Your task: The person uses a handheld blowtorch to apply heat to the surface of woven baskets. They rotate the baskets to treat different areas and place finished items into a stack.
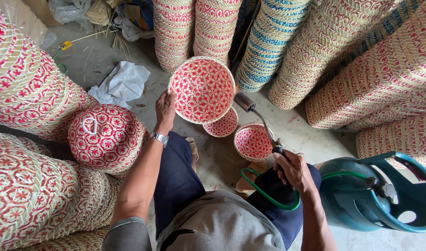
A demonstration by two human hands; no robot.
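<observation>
My left hand (165, 109) grips the rim of a round woven basket (202, 89), red and straw-coloured, and holds it up tilted so its hollow faces me, above the concrete floor (296, 128); my right hand (294, 169) is clenched around the handle of a gas torch (261, 123), whose dark nozzle points up toward the lower right edge of the basket, close to it, though I cannot tell whether they touch; a green hose (268, 197) loops from the torch across my lap toward the teal gas cylinder (375, 195) at my right; two smaller red baskets (252, 142) sit on the floor just below the held one; a domed basket lid with a white loop (106, 137) rests at my left, against tall stacks of baskets (27, 83); more stacks (361, 60) lean across the far side; a crumpled white sheet (122, 83) lies on the floor.
</observation>
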